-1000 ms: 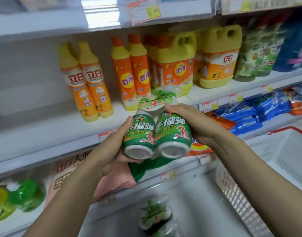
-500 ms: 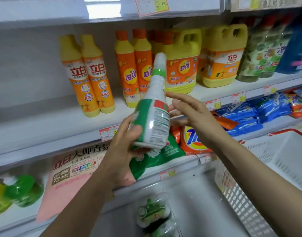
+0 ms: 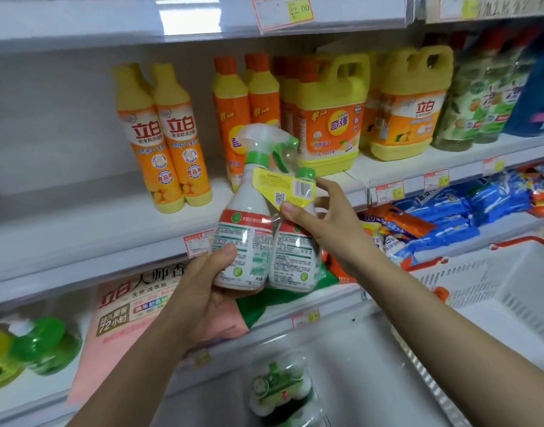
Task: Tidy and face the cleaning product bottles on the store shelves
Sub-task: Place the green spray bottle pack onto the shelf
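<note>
Twin-pack (image 3: 264, 241) of two white spray bottles wrapped in clear film, held upright in mid-air in front of the shelves, small-print back labels toward the camera. One bottle topped by a green-and-clear trigger sprayer, the other by a plain green cap. Left hand (image 3: 199, 294) gripping the base of the left bottle, thumb across the label, fingers curled underneath. Right hand (image 3: 326, 226) holding the upper part of the pack, thumb on the lower edge of the yellow barcode tag (image 3: 283, 188) between the two necks, index finger stretched up beside the capped neck, other fingers curled behind. Behind the pack, on the white shelf (image 3: 64, 235): two tall orange-and-yellow bottles (image 3: 164, 143) side by side at left, slimmer orange bottles (image 3: 233, 112) and yellow handled jugs (image 3: 329, 118) at right. Pink detergent bag (image 3: 126, 318) on the shelf below, green bottles (image 3: 36, 349) at far left. Lower still, directly under the hands, a second film-wrapped pack (image 3: 278, 386). White plastic basket (image 3: 495, 288) with red rim at right.
</note>
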A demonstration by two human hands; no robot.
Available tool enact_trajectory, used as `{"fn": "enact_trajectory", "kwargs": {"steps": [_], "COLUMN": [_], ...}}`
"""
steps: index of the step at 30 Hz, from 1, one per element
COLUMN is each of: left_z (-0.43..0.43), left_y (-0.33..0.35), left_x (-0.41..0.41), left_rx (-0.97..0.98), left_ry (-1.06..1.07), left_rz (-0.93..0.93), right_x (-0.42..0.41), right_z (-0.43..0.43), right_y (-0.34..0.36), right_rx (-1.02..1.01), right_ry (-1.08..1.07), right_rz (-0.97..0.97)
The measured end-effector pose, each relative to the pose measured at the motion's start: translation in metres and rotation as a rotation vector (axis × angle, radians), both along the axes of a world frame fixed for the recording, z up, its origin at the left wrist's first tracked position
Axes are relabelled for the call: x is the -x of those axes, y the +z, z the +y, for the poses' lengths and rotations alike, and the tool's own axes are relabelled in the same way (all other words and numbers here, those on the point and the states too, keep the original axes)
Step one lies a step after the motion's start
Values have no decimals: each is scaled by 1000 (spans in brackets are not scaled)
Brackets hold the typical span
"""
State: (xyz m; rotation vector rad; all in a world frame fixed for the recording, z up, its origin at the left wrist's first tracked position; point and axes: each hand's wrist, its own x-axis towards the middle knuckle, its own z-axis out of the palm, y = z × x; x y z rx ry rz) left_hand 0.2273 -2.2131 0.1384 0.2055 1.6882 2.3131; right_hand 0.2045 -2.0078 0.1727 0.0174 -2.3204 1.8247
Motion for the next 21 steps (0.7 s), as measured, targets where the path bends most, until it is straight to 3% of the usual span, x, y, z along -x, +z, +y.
{"fn": "enact_trajectory", "kwargs": {"steps": [3,7,11,14,17,21], "left_z": [-12,-28,-43,-75,-127,-195], "left_y": [8,17,27,32,37,39], "left_x": [-6,-21,-34,-32,-18,13], "left_rx": [247,618,996,1032,871,613], "left_ry": [160,469,752,816,744,597], "left_rz": [192,326,527,603,688,466], "right_x": [-7,-20,-12,-4,10,34], "right_z": [-22,-73,-129,-158,-180,-213], "right_y": [11,31,29,37,45,44], "right_rx": [-127,-53,52,96,98,109], "right_ry": [-1,154,112,117,176,352], "right_rz": [17,-23,134,262,358,372]}}
